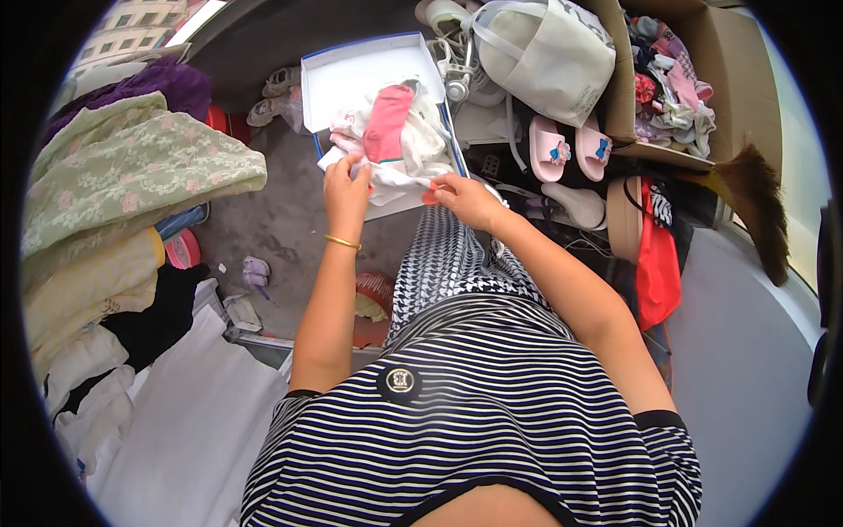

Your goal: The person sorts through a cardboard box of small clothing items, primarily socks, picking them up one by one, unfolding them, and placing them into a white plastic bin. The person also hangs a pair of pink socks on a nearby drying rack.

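A white cardboard box with blue edges (361,66) lies before me with its lid tilted back. Inside it is a pile of white socks (425,135) with a pink sock (388,125) on top. At the near side of the box, my left hand (347,191) and my right hand (464,201) grip a white sock with orange-red parts (402,180), stretched sideways between them. The fingers of both hands pinch its ends. Part of the pile's near side is hidden behind this sock.
A cardboard carton (744,79) of socks and small clothes stands at upper right, near pink slippers (548,150) and a white bag (546,59). Clothes, including a green floral cloth (151,165), hang at left. A purple shoe (255,273) lies on the floor.
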`<state>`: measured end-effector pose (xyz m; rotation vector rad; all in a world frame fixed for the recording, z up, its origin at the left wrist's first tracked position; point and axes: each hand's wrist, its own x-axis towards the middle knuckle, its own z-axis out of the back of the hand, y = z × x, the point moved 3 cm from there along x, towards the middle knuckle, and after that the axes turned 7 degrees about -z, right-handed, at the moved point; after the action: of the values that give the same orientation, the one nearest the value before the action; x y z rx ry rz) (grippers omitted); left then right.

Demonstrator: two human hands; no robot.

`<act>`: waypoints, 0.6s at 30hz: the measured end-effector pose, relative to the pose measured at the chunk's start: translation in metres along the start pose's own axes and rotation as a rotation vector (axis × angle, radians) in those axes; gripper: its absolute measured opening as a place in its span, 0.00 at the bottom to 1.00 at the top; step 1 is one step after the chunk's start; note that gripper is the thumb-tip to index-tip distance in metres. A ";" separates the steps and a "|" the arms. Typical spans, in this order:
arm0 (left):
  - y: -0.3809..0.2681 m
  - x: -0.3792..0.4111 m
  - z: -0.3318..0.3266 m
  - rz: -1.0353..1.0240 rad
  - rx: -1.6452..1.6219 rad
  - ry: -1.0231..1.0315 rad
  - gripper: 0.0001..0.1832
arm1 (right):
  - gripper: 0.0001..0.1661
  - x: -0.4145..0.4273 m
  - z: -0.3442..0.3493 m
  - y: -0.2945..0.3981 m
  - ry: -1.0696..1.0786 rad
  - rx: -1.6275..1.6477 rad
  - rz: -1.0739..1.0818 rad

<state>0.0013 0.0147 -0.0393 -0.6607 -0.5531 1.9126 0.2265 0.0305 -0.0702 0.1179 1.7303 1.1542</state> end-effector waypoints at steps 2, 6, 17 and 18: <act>-0.014 0.012 -0.002 -0.160 0.272 -0.143 0.16 | 0.20 0.002 -0.004 0.001 -0.102 -0.270 0.041; -0.016 0.038 -0.009 -0.182 0.424 -0.187 0.15 | 0.20 -0.012 0.004 0.016 -0.095 -0.248 -0.036; -0.101 0.030 0.026 -0.075 -1.061 0.173 0.02 | 0.22 -0.037 0.044 0.061 -0.101 0.406 0.061; -0.107 0.017 0.014 -0.059 -1.027 0.308 0.02 | 0.23 -0.040 0.042 0.067 -0.082 0.439 0.066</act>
<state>0.0570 0.0716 0.0353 -1.5225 -1.3402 1.3295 0.2508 0.0717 0.0047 0.4861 1.8929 0.7866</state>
